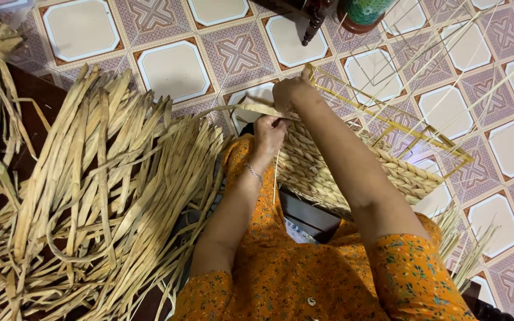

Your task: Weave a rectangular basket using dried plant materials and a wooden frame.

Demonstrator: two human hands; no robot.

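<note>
A half-woven straw basket on a yellow wire frame rests on my lap, tilted to the right. My left hand pinches a flat dried straw strand at the basket's near rim. My right hand grips the same strand just above, at the top edge of the weave. The strand trails off to the left toward the loose pile. I wear an orange flowered dress and a thin bracelet on the left wrist.
A large heap of dried straw strips lies at my left on a dark surface. Thin straw spokes stick out from the frame over the patterned tile floor. A dark furniture leg and a green pot stand ahead.
</note>
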